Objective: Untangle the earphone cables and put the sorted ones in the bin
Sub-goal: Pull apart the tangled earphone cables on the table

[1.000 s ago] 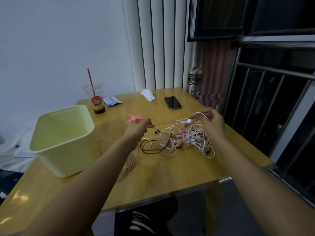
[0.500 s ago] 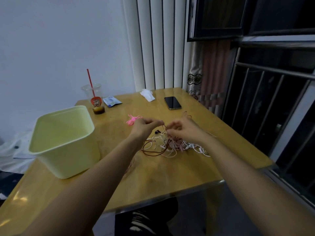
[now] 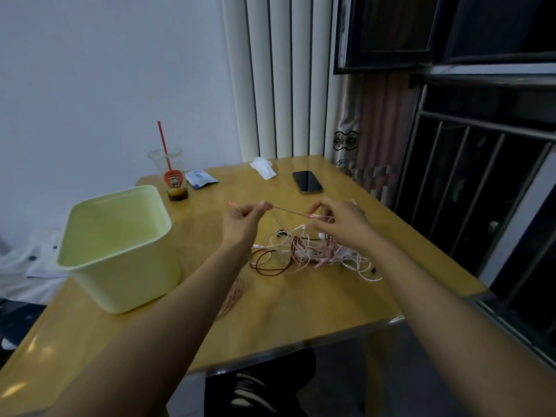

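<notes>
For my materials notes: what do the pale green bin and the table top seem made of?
The pale yellow-green square bin looks like moulded plastic, satin: smooth one-piece walls, rounded corners. The yellow-brown table top looks like varnished wood or laminate, glossy: light reflections near its front edge; which, I cannot tell.

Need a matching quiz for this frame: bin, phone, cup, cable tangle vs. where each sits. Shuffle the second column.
1. bin
2. phone
3. cup
4. cable tangle

A. under the right hand
B. far side, beside the crumpled tissue
C. left part of the table
D. behind the bin, holding a red straw

Pairs: 1-C, 2-B, 3-D, 4-A
</notes>
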Tool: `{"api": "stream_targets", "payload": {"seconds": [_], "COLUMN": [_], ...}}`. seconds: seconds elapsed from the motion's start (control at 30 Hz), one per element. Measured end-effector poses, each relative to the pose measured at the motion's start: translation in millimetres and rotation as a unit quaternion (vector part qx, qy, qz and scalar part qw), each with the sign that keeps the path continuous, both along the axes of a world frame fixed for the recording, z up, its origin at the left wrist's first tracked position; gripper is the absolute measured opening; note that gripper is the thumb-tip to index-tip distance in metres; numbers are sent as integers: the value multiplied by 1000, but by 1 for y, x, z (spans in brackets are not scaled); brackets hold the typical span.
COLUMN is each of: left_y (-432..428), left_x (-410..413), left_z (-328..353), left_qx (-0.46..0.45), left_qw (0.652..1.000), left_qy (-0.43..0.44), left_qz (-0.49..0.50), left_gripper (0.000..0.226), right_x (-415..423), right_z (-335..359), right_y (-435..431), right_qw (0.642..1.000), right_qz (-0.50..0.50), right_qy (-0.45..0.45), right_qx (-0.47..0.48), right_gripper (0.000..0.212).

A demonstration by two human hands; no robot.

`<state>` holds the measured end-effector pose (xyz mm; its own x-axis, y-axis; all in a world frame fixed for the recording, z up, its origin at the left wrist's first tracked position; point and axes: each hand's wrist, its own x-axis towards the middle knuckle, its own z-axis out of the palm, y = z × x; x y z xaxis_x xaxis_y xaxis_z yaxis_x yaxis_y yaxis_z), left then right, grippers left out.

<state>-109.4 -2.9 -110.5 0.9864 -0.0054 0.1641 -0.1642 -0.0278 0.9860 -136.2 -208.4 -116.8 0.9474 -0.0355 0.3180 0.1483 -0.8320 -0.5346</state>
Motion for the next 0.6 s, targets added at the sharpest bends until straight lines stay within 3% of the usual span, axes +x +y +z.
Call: {"api": "stream_targets", "payload": {"seconds": [0.1, 0.27, 0.6], "left_y": [2, 0, -3], "left_x": [-1, -6, 1], "left_z": [5, 6, 1], "left_qx": [9, 9, 41], "left_qw": [1000, 1000, 999], "left_qy": [8, -3, 15], "left_qz": [-14, -8, 4], "left_gripper": [19, 25, 26], "right_x": [-2, -8, -12], "right_z": [-4, 2, 5], "right_y": [-10, -17, -16], "right_qw": [989, 977, 928], "right_qz": [69, 87, 144], "right_qy": [125, 58, 134], "right_qx": [-23, 187, 316], "right_gripper": [12, 15, 15]}}
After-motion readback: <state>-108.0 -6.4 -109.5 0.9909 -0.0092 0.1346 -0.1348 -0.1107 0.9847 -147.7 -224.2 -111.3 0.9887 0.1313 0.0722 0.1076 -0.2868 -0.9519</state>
